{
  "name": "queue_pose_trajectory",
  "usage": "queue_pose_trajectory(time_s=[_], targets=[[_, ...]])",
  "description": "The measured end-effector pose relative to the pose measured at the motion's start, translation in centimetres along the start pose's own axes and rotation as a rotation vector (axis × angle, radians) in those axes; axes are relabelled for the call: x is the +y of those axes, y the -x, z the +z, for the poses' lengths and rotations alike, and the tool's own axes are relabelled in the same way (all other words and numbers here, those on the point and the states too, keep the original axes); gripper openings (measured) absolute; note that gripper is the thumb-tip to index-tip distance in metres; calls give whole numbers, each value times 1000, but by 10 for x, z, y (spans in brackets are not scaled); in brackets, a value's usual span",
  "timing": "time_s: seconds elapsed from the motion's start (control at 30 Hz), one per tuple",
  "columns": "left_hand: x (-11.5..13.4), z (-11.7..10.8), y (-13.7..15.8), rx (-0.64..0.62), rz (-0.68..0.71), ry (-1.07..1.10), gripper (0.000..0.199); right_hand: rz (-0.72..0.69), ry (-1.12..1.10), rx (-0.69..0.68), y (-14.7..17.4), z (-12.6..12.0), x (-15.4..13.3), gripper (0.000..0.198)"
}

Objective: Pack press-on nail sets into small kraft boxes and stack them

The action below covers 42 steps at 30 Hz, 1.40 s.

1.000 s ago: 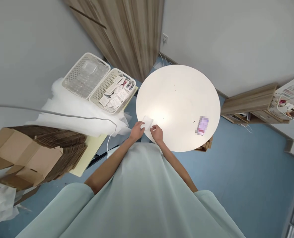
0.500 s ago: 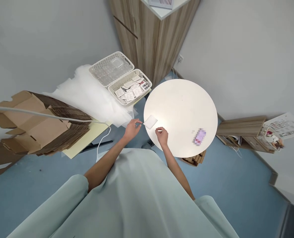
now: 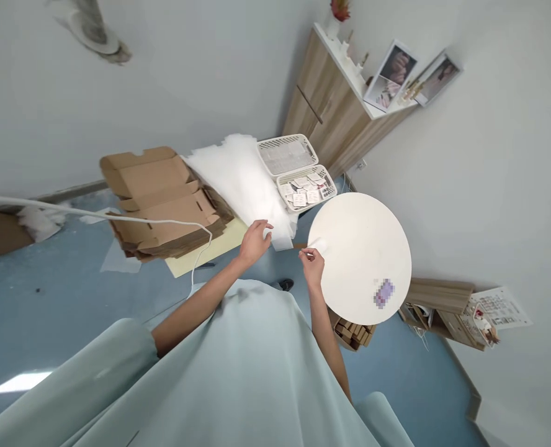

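My left hand (image 3: 255,243) hovers near the loose end of the white, thin sheets (image 3: 245,177). Its fingers are curved, with the thumb apart, and nothing shows in them. At the left edge of the round white table (image 3: 366,257), my right hand (image 3: 313,267) has its thumb and fingertips pinched together. Whatever they may hold is too small to make out. Just beyond those fingertips a small white flat piece (image 3: 319,243) lies on the tabletop, pale against it and partly hidden by the hand.
Flattened brown cardboard boxes (image 3: 164,205) are stacked at left, with a white cable (image 3: 164,221) crossing in front. Two white baskets (image 3: 279,186) stand behind the sheets, the nearer full of small white packets. A blurred purple object (image 3: 384,293) lies on the table. A wooden cabinet (image 3: 335,118) stands behind.
The view has swung left. My left hand has moved away from the white piece on the table, over towards the white sheets. My right hand stays pinched at the table's edge.
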<state>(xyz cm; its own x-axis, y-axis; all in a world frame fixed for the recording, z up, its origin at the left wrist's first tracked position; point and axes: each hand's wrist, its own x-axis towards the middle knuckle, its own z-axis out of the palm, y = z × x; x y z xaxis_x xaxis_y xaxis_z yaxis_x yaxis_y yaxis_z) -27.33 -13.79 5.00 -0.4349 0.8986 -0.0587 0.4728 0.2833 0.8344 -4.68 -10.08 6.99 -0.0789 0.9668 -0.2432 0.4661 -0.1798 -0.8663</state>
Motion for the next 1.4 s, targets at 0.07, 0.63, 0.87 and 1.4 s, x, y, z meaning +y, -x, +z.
queue_pose_trajectory(time_s=[0.07,0.63,0.87,1.4], targets=[[-19,-35,4,89,4,-84,30,-17,-14,-18,10,24,-11,30],[-130,-153,30,35,-216,-383,40,-211,222,-295,23,147,-109,22],[-122,-155,10,-78,-285,-364,37,-308,305,-414,15,174,-112,13],[-114,-166,19,-46,-167,-397,49,-562,807,-790,-5,249,-87,41]])
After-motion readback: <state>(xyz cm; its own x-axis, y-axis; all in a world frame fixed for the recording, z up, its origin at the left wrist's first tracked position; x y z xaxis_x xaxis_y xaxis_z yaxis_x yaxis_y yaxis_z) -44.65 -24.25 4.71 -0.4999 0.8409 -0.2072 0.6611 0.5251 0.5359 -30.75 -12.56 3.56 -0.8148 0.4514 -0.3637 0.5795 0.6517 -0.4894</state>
